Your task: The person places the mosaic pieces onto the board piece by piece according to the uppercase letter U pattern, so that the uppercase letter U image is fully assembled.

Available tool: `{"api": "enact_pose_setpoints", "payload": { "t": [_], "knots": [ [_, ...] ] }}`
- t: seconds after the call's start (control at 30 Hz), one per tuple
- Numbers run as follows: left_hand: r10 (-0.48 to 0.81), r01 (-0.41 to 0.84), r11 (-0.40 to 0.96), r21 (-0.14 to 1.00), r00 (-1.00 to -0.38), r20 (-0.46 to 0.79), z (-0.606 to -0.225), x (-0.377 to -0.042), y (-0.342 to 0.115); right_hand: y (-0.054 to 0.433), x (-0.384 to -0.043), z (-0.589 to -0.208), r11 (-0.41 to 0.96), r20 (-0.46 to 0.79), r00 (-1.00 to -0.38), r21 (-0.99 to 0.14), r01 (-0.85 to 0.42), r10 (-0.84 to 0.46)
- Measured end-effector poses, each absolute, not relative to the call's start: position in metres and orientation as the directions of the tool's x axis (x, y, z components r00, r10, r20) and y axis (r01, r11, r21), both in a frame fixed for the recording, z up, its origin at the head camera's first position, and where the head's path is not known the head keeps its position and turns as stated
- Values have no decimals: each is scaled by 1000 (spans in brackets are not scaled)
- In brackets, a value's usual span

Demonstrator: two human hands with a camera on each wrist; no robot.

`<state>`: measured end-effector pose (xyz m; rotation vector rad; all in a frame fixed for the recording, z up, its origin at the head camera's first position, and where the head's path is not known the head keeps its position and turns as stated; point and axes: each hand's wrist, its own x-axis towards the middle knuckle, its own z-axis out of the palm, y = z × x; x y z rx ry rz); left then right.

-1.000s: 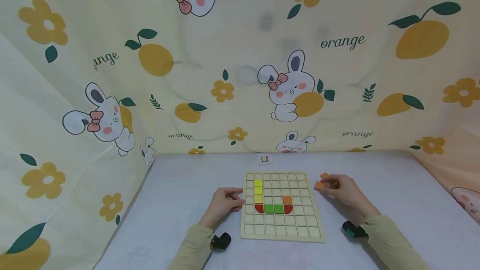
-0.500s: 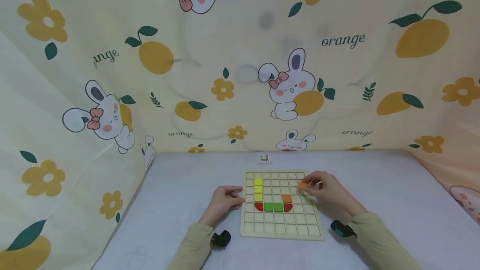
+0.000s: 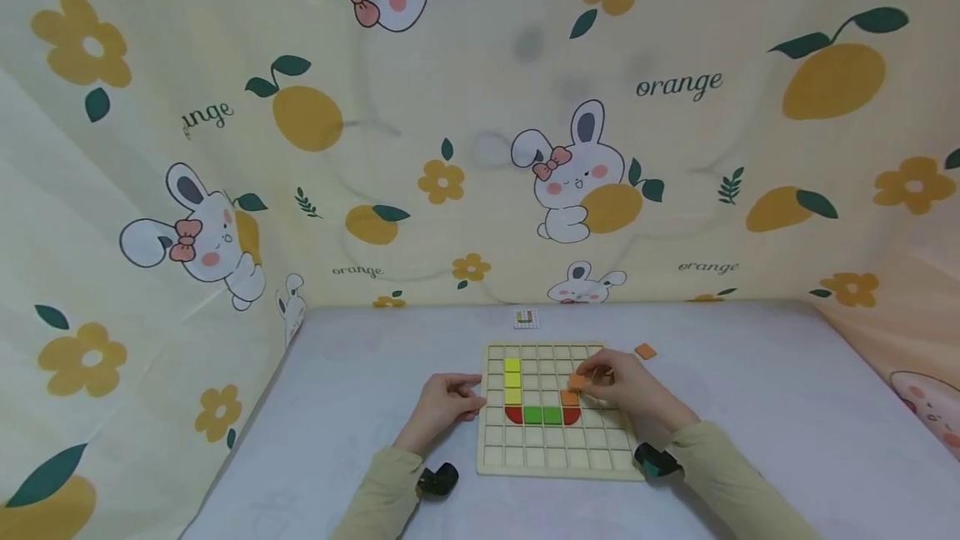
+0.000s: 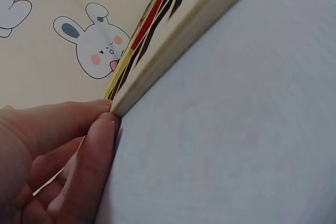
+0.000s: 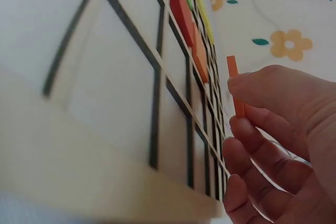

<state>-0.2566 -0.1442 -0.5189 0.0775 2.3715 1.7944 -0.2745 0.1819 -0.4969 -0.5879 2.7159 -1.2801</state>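
A wooden grid board (image 3: 555,461) lies on the white table. Set in its squares are several yellow tiles (image 3: 512,380), two red rounded tiles (image 3: 513,415), green tiles (image 3: 542,415) and an orange tile (image 3: 570,398). My left hand (image 3: 438,408) touches the board's left edge with thumb and index fingertips, the other fingers bent under. Between thumb and fingers my right hand (image 3: 626,386) pinches another orange square tile (image 5: 232,66), just beyond the orange one on the board. In the right wrist view that held tile stands apart from the board's surface.
One loose orange tile (image 3: 646,351) lies on the table right of the board. Behind the board is a small pattern card (image 3: 527,318). A printed curtain (image 3: 450,107) hangs at the back and sides.
My right hand has picked up an orange tile from beside the board and carried it left over the right part of the grid. The left hand has stayed at the board's edge.
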Motion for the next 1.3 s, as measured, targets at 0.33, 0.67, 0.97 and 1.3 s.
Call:
{"api": "enact_pose_setpoints", "payload": {
  "t": [0.33, 0.67, 0.97, 1.3],
  "knots": [
    [133, -46, 296, 954, -987, -89, -522, -257, -145, 172, -277, -498, 608, 66, -930, -739, -290, -363],
    [134, -54, 280, 958, -986, -95, -521, -256, -145, 168, -283, -502, 614, 49, -930, -739, -279, -365],
    [141, -71, 266, 961, -984, -112, -526, -256, -142, 167, -280, -501, 604, 14, -944, -766, -222, -329],
    [128, -76, 283, 956, -985, -116, -524, -258, -145, 166, -287, -505, 585, 9, -943, -783, -213, -331]
  ]
}}
